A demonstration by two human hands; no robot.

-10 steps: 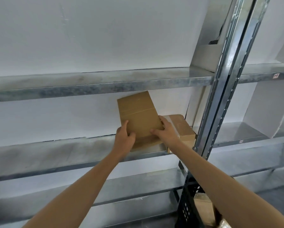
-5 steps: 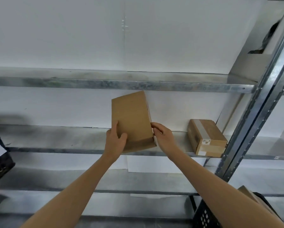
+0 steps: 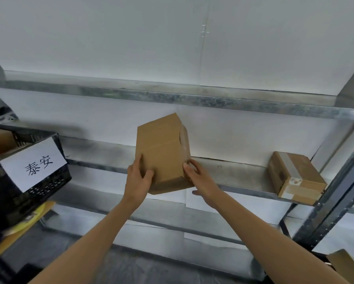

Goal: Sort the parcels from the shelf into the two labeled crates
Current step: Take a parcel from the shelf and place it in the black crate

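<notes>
As left hand [image 3: 138, 181] and right hand [image 3: 200, 179] clamp its lower sides, parcel [image 3: 161, 148] stands tilted between both grips

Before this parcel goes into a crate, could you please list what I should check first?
1. Two-handed hold: left hand and right hand grip the parcel: ok.
2. Destination on the parcel readable: cannot tell.
3. A labeled crate in view, at left: ok.
4. Room inside that crate: cannot tell.
5. Is the shelf emptied: not ok, a taped parcel sits at right.
</notes>
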